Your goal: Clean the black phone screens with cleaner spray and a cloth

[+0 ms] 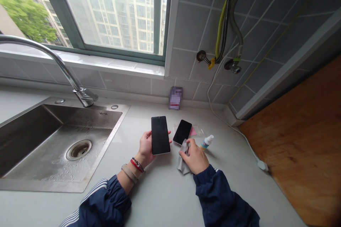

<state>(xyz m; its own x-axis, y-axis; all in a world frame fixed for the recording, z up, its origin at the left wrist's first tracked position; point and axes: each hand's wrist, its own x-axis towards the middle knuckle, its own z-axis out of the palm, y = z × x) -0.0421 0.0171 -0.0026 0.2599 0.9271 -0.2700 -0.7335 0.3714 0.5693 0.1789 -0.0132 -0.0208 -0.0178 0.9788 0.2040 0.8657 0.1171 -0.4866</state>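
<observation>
My left hand [145, 148] is closed around a large black smartphone [160, 135], its dark screen facing up and its fingertips showing past the right edge. In my right hand [196, 156] a grey cloth [183, 165] is pinched between thumb and fingers, its lower part hanging toward the counter. Just beyond the cloth lies a smaller black phone [182, 131], screen up. Under and beside that phone are a clear plastic piece [197, 129] and a bit of pink [193, 131]. A small white-capped bottle [207, 142] stands right behind my right hand, which partly hides it.
A steel sink [105, 156] with a curved faucet [61, 62] is on the left. A blurred purple card [175, 98] leans against the back wall. A white cable [229, 125] runs down to a plug [262, 165] by the wooden panel [301, 142] on the right.
</observation>
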